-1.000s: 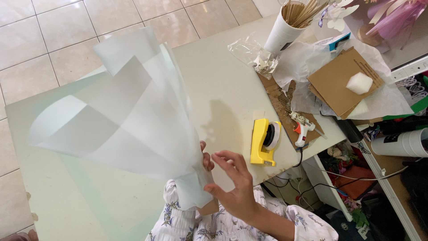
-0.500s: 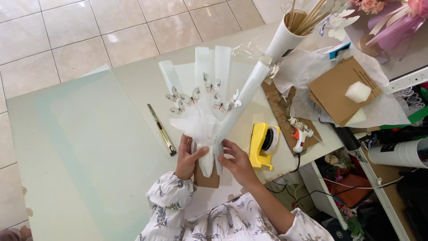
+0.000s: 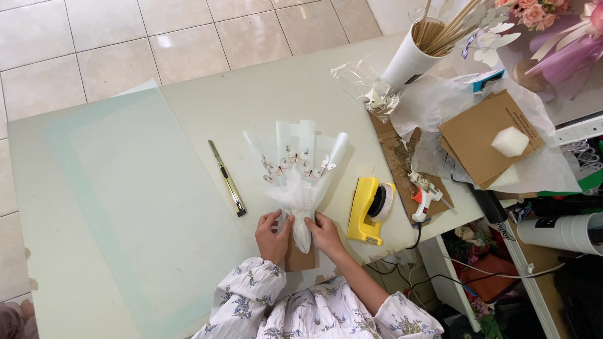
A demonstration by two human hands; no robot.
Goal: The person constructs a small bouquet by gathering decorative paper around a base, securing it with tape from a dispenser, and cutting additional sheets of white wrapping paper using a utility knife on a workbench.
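Bright, even daylight fills the scene, with soft glare patches on the glossy floor tiles [image 3: 163,41] at the top. Shadows are faint and short, falling just right of the tape dispenser [image 3: 370,210] and the white cup [image 3: 408,63]. Focus is sharp throughout, with slight wide-angle stretching at the edges.

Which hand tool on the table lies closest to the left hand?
The slim yellow-and-black utility knife, just beyond the left hand; the yellow tape dispenser and glue gun sit past the right hand.

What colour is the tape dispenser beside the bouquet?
Yellow: the tape dispenser shows clearly in the head view, right of the bouquet.
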